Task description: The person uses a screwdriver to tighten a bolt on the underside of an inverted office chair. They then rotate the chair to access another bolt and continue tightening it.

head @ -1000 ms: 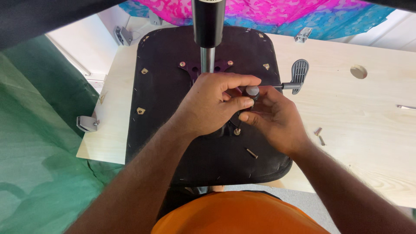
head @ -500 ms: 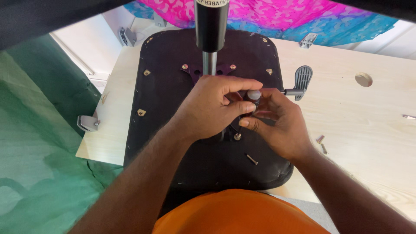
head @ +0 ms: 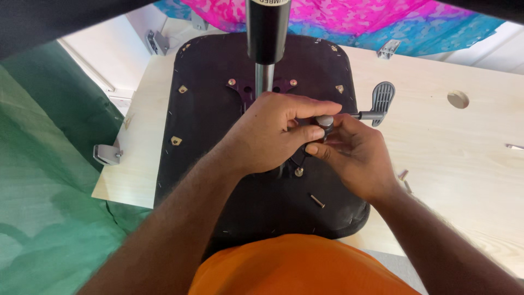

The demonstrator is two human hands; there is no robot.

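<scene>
Over the upturned black chair seat (head: 218,131) on the pale wooden bench (head: 458,158), both my hands stay gathered at the seat's mechanism, much as they were a second ago; little has shifted but my view. My left hand (head: 273,134) is curled shut around a small grey round knob (head: 324,121), and my right hand (head: 352,158) pinches at it from below. Its grey paddle lever (head: 380,101) pokes out rightward. A loose dark screw (head: 317,200) lies on the seat nearby.
</scene>
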